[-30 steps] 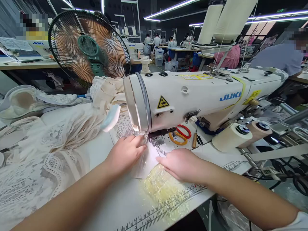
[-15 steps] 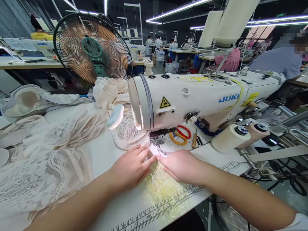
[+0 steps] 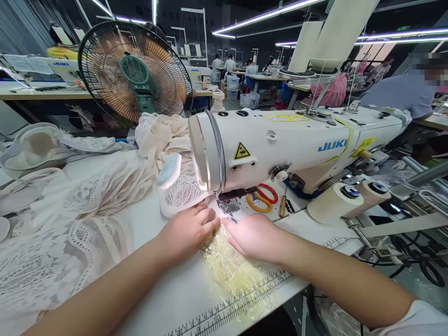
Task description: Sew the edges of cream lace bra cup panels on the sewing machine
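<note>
Guiding the lace garment piece (image 3: 185,189) through the sewing machine (image 3: 297,135) looks like the step in hand; the piece lies on the worktop (image 3: 150,303) at the left of the machine head, its near edge reaching the presser foot area, and its part close to the needle is mostly hidden. The left hand (image 3: 189,228) lies palm down by that near edge, fingers bent and close together; the right hand (image 3: 257,238) comes in from the right, fingers curled, with its fingertips right beside those of the left, just near of a slim metal guide (image 3: 230,215). Whether either set of fingers pinches cloth or only presses it, I cannot tell — the hands cover the contact.

The next move seems to call for small, even control; the edge wants lining up with the needle and lying flat, fingertips clear of it; a fold or a skewed edge is the likely trouble. A yellowish patch under clear film (image 3: 231,268) lies near of the hands, beside the printed ruler (image 3: 224,312); more lace pieces (image 3: 105,191) lie at the left — well apart from the needle.
</note>
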`<state>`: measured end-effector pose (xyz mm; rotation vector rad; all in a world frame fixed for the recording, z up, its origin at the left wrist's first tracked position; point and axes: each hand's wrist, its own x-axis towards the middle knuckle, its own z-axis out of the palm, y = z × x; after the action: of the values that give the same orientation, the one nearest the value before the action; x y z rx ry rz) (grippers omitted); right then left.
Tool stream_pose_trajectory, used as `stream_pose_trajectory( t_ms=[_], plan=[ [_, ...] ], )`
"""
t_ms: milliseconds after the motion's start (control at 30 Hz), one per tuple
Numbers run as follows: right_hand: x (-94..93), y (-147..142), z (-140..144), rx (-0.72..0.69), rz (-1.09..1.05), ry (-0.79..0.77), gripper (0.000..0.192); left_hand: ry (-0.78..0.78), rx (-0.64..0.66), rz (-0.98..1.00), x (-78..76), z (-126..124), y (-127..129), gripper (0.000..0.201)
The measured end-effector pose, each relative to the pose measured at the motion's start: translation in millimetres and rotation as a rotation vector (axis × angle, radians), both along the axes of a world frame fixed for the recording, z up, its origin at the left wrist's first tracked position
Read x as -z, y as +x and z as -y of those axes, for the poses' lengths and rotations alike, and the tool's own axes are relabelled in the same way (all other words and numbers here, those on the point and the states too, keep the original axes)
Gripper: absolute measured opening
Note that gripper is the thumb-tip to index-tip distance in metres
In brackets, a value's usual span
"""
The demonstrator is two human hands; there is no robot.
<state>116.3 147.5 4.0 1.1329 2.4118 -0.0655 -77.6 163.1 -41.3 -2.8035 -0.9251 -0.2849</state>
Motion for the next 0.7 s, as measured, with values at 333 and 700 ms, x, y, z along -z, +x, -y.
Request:
stream_pose_trajectory(
  t_ms=[333,700],
  plan=[
    [0.7,-12.5,1.2,0.108,-0.031,-0.056,0.063,0.074,-0.108,-0.207,-0.3,-11.4,2.0,0.025],
    [18.7,-2.4,6.4,0.094,-0.117,0.004,0.061,0.059,-0.353,-0.275,-9.3,6.3,10.1,0.029]
  ],
)
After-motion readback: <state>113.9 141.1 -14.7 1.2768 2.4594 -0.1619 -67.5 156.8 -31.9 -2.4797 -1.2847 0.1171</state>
